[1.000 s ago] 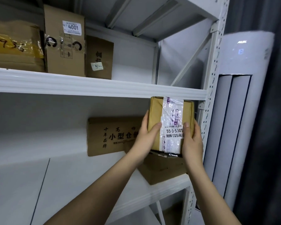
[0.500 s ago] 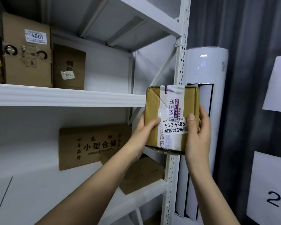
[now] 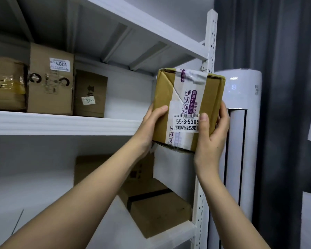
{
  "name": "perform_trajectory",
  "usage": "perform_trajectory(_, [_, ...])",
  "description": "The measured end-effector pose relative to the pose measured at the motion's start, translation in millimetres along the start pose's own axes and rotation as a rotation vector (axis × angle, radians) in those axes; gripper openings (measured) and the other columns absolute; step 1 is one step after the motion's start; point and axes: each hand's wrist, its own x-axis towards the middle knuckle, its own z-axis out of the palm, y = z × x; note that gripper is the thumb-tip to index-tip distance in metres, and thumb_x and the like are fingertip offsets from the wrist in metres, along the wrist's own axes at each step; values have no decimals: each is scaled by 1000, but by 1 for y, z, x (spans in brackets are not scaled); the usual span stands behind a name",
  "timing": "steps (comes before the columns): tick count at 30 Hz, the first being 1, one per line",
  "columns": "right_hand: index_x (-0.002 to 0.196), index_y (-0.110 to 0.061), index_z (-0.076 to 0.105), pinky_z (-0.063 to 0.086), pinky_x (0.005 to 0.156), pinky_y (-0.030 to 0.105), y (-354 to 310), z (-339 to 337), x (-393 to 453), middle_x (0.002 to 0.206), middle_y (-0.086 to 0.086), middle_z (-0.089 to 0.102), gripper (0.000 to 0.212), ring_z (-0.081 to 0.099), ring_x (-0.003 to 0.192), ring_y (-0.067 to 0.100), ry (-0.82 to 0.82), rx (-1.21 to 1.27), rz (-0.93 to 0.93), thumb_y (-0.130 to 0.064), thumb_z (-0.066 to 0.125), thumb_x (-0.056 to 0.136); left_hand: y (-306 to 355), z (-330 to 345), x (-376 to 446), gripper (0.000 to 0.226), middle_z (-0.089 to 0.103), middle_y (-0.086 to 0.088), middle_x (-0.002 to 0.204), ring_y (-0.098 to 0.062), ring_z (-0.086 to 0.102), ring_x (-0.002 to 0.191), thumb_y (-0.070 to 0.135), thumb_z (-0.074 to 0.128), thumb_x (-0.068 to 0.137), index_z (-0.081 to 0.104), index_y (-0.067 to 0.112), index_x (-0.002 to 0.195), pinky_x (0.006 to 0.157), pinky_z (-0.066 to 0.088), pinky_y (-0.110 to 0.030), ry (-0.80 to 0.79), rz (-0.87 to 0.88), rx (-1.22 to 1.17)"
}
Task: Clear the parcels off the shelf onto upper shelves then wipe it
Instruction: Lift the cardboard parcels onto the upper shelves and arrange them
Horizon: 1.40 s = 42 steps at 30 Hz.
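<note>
Taped parcel (image 3: pixel 188 108) raised since earlier frame, now level with upper shelf (image 3: pixel 61 123) edge. Left hand (image 3: pixel 151 126) and right hand (image 3: pixel 211 133) grip its sides, thumbs across front. Label partly covered; lower box (image 3: pixel 160 211) partly hidden behind arms.

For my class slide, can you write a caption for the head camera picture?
Two hands, left hand and right hand, lift a taped parcel toward the upper shelf.
</note>
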Motion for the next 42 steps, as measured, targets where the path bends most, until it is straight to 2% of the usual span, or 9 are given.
perform_trajectory(7, [137, -39, 35, 44, 104, 42, 1, 59, 8, 140, -9, 46, 56, 46, 129, 8, -70, 140, 27, -58, 49, 87, 33, -42, 6, 57, 65, 8, 113, -5, 64, 96, 42, 51, 86, 41, 23, 139, 81, 50, -24, 89, 87, 130])
perform_trajectory(10, [136, -36, 39, 45, 103, 40, 6, 82, 9, 138, -7, 50, 49, 49, 125, 8, -76, 179, 65, -56, 42, 91, 42, -59, 7, 66, 61, 9, 120, -2, 62, 99, 46, 48, 78, 38, 27, 140, 81, 49, -21, 122, 99, 214])
perform_trajectory(14, [137, -30, 38, 45, 100, 33, 13, 115, 11, 135, -9, 51, 43, 52, 119, 4, -147, 221, 119, -46, 36, 97, 55, -83, 12, 52, 52, 6, 129, -1, 55, 105, 34, 44, 98, 27, 24, 147, 83, 44, -17, 156, 93, 354])
perform_trajectory(18, [132, -22, 36, 46, 87, 25, 24, 140, 17, 115, -15, 53, 34, 56, 101, -2, -285, 291, 215, -30, 45, 100, 64, -104, 17, 75, 32, 2, 150, -13, 42, 129, 39, 50, 95, 5, 23, 153, 100, 37, -25, 202, 43, 494])
perform_trajectory(24, [134, -23, 36, 46, 73, 5, 36, 169, 22, 107, -25, 52, 36, 55, 90, -16, -404, 322, 263, -27, 47, 99, 74, -124, 23, 86, 34, -3, 148, -19, 41, 130, 43, 58, 86, 7, 20, 152, 110, 34, -35, 259, -38, 639])
perform_trajectory(28, [131, -30, 34, 46, 77, 13, 42, 195, 22, 101, -26, 51, 36, 56, 91, -8, -485, 293, 301, -35, 48, 98, 77, -146, 34, 118, 34, -5, 147, -25, 38, 131, 66, 52, 48, 9, 27, 151, 112, 32, -44, 330, -88, 746])
perform_trajectory(32, [140, -29, 28, 50, 87, 29, 53, 214, 23, 112, -16, 56, 54, 58, 106, 12, -578, 132, 272, -53, 45, 94, 78, -166, 45, 81, 38, -8, 144, -23, 47, 119, 40, 54, 90, 7, 17, 152, 100, 39, -32, 343, -152, 765])
perform_trajectory(37, [140, -28, 26, 44, 101, 45, 65, 236, 32, 132, -2, 56, 65, 56, 117, 23, -777, -10, 297, -65, 42, 89, 81, -191, 55, 65, 46, -5, 121, -10, 52, 83, 37, 44, 98, 11, 15, 149, 63, 43, -24, 334, -256, 818])
perform_trajectory(42, [138, -24, 30, 43, 103, 44, 69, 251, 38, 132, -1, 55, 58, 56, 116, 23, -855, 29, 407, -56, 44, 93, 75, -199, 61, 66, 44, -11, 138, -19, 47, 99, 34, 43, 99, 10, 10, 150, 75, 41, -25, 362, -270, 837])
